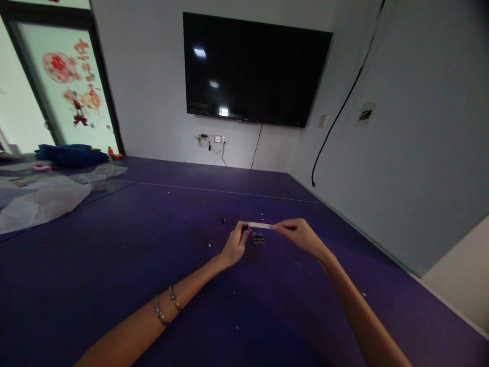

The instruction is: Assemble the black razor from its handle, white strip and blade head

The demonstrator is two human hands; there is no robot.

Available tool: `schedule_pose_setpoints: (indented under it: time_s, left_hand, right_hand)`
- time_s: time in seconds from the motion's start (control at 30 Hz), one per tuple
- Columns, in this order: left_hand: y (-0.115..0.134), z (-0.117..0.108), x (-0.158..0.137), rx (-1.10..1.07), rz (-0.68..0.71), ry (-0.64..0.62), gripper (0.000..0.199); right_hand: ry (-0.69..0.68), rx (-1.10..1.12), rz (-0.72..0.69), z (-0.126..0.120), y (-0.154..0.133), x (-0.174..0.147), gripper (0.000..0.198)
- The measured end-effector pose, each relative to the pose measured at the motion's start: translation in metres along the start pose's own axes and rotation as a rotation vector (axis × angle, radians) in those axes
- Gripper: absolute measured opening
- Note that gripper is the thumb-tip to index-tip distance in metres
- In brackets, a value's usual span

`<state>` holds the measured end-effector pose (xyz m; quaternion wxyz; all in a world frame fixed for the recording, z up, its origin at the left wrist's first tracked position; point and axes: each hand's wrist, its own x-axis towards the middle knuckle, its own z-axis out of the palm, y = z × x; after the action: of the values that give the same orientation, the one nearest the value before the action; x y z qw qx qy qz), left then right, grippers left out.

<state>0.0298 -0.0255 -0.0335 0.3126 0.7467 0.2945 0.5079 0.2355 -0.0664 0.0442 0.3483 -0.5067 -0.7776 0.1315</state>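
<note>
This place is looking like a home, most likely a living room. A large flat-screen television point(255, 69) is hanging on a plain pale wall point(141, 76), and a row of wall sockets point(217, 139) is sitting beneath it, with thin cables point(260, 137) trailing down. To the left, a dark-framed glazed door point(57, 107) is wearing red festive decorations point(59, 63), Chinese characters among them. A black cable point(336, 119) is dangling along the right-hand wall point(420, 127), and a broad purple surface point(153, 229) is stretching up to both walls.
</note>
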Motion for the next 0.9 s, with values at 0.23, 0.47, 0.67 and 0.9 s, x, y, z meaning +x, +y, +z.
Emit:
schedule_pose_setpoints:
  time_s: [0.23, 0.47, 0.67, 0.9]
  left_hand:
    - [-0.001, 0.0, 0.001, -0.021, -0.006, 0.039, 0.013]
    - [0.019, 0.006, 0.012, -0.502, -0.387, 0.0, 0.009]
    - [0.031, 0.001, 0.018, -0.703, -0.786, -0.085, 0.008]
    - [0.014, -0.011, 0.023, -0.709, -1.019, -0.248, 0.026]
  right_hand:
    - [-0.052, -0.023, 0.005, -0.002, 0.005, 0.0, 0.038]
    - [-0.003, -0.028, 0.005, -0.001, 0.011, 0.001, 0.039]
    - [0.029, -0.052, -0.015, -0.002, 0.017, 0.011, 0.038]
    - [0.018, -0.087, 0.018, 0.02, 0.032, 0.036, 0.047]
